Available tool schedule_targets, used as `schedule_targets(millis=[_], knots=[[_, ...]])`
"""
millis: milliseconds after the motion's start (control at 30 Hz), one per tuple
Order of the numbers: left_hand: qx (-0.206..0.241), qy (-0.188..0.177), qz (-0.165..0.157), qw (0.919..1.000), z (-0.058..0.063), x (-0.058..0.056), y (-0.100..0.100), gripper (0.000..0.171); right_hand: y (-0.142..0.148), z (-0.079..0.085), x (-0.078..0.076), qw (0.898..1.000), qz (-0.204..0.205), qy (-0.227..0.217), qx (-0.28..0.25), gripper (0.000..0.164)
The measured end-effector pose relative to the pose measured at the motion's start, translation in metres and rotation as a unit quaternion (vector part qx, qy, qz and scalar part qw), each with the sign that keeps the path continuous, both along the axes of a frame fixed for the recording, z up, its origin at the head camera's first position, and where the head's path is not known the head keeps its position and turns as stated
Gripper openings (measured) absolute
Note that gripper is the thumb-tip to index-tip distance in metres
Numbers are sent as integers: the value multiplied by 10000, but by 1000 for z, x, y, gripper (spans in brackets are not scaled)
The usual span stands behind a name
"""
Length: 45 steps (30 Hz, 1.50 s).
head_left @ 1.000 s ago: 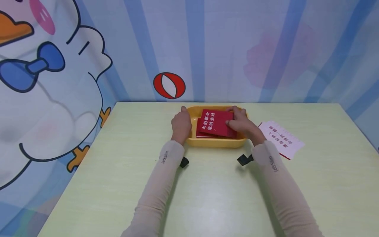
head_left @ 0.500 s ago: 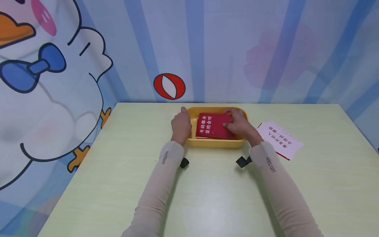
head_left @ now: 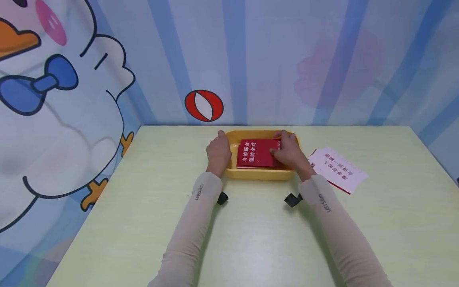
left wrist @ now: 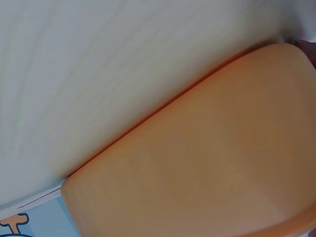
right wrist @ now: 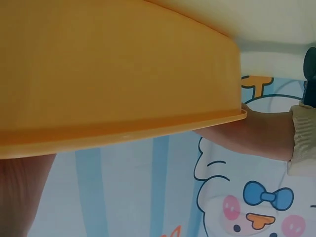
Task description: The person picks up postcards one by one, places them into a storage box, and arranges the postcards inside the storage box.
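Observation:
A yellow plastic tray (head_left: 258, 174) stands on the table, its side wall (left wrist: 192, 153) filling much of the left wrist view. My left hand (head_left: 218, 153) grips the tray's left rim. Inside the tray lies a red booklet (head_left: 263, 150) with white characters on its cover, on top of another red booklet whose edge shows at the left and front. My right hand (head_left: 289, 151) pinches the upper booklet at its right side, thumb on the cover and fingers at the far edge. In the right wrist view the tray wall (right wrist: 123, 64) hides the booklets.
To the right of the tray, a pale pink sheet (head_left: 338, 169) with printed characters and a red edge lies on the table (head_left: 258, 239). Behind the table hangs a blue striped cartoon backdrop (head_left: 272, 63). Black straps hang at both wrists.
The right hand has lowered the upper red booklet and shifted it slightly left, so it lies nearly flush over the lower one. The left hand stays on the tray rim.

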<state>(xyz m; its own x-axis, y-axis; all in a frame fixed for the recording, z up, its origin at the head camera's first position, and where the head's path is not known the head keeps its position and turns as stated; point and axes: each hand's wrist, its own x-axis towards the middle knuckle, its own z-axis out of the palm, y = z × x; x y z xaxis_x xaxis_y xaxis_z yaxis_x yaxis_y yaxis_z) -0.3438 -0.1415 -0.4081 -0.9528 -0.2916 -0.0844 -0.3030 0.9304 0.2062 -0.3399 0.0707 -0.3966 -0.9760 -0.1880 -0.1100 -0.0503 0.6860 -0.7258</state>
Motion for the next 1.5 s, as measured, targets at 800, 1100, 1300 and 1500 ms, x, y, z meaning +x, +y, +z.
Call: schedule_targets(millis=[800,1100,1300,1500], knots=[[-6,138,-56,9999,0,5,0,39,-5,-3,4,9996,-18,-54,294,48],[-15,140,-65,9999,0,4,0,40,-5,-2,5,9993,45,6,384,44],[-10,128,-78,9999,1,4,0,39,-5,0,5,9985,30,-62,544,47],[-55,105,-87,9999,3,6,0,39,-6,0,6,9976,59,-28,686,48]])
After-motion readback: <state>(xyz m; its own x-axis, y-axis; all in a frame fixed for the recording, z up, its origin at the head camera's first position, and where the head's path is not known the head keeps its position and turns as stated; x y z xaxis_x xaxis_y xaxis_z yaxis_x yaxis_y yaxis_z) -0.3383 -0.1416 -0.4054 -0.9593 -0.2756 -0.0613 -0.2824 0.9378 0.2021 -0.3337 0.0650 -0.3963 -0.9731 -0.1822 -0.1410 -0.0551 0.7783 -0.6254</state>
